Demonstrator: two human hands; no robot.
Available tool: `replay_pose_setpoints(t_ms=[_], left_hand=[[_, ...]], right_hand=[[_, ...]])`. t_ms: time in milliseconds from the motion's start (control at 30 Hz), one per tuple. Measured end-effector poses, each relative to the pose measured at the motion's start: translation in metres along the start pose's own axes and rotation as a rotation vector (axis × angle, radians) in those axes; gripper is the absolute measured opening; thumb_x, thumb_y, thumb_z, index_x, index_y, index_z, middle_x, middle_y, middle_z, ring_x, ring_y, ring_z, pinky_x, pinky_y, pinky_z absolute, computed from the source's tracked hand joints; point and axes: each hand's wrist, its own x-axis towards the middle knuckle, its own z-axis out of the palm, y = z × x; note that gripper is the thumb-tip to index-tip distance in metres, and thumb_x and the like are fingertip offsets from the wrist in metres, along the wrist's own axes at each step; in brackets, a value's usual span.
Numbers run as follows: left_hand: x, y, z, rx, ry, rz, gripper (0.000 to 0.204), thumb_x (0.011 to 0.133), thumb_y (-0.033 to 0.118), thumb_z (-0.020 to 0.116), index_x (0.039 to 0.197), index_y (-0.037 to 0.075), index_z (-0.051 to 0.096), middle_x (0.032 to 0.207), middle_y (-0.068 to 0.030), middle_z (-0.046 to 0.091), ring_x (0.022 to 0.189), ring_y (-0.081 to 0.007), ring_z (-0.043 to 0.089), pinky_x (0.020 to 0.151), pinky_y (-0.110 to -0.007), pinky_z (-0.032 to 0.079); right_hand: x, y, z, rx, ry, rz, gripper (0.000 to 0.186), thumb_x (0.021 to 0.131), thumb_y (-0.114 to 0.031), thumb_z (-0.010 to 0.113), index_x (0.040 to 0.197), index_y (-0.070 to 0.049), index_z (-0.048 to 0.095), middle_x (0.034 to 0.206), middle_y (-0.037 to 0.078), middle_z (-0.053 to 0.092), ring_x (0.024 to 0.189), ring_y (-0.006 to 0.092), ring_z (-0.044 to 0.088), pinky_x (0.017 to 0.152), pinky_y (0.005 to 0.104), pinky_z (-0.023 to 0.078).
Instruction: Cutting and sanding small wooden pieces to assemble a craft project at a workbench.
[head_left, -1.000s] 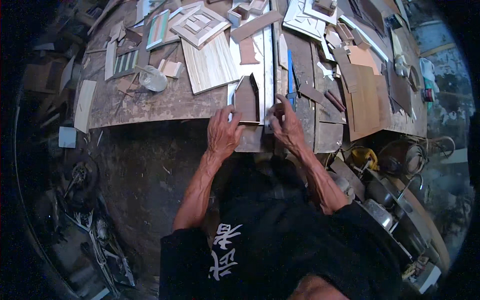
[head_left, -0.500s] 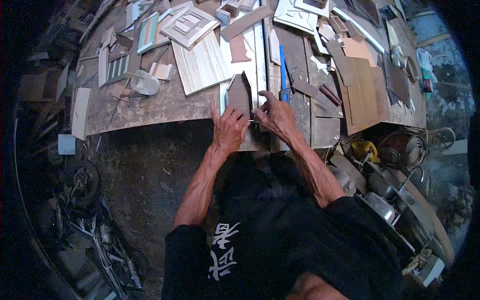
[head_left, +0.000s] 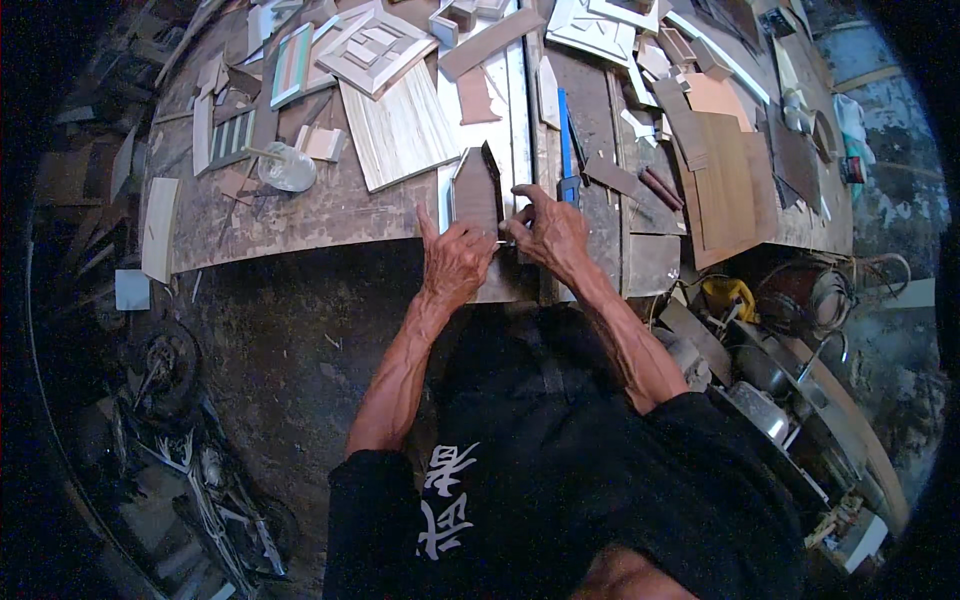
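Left hand [head_left: 457, 262], right hand [head_left: 552, 238] at near end of brown pointed panel [head_left: 476, 188]; cannot tell either grip.

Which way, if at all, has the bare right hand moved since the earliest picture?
Yes: slightly left, judged against the long, narrow blue strip; the bare right hand is now closer to the brown, pointed panel with dark edges.
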Motion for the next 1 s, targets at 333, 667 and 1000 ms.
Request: replay_pose_setpoints(t_ms=[333, 667, 1000], left_hand=[[-0.0016, -0.0014, -0.0012, -0.035, 0.041, 0.023, 0.014, 0.076, 0.011, 0.065, 0.090, 0.011, 0.069, 0.079, -0.0009, 0.065, 0.083, -0.0164, 0.064, 0.103, -0.074, 0.009], [-0.0032, 0.0002, 0.0001, -0.026, 0.048, 0.013, 0.016, 0.076, 0.010, 0.066, 0.091, 0.010, 0.069, 0.080, -0.0012, 0.064, 0.083, -0.0163, 0.063, 0.103, -0.073, 0.010], [-0.0044, 0.0015, 0.0002, 0.020, 0.012, 0.033, 0.023, 0.077, 0.013, 0.066, 0.100, 0.011, 0.067, 0.092, -0.0021, 0.064, 0.100, -0.0201, 0.057, 0.100, -0.074, 0.016]], right_hand=[[0.0001, 0.0011, 0.0000, 0.037, -0.019, 0.026, 0.050, 0.075, -0.032, 0.072, 0.118, -0.011, 0.056, 0.083, 0.008, 0.071, 0.075, 0.0302, 0.067, 0.066, 0.0422, 0.052], [-0.0004, 0.0014, 0.0016, 0.052, -0.021, 0.022, 0.051, 0.074, -0.031, 0.073, 0.118, -0.010, 0.057, 0.083, 0.009, 0.071, 0.073, 0.0286, 0.067, 0.065, 0.0413, 0.052], [-0.0003, 0.0004, -0.0005, 0.024, -0.015, 0.002, 0.049, 0.075, -0.032, 0.072, 0.117, -0.011, 0.057, 0.083, 0.009, 0.071, 0.075, 0.0305, 0.067, 0.065, 0.0425, 0.052]])
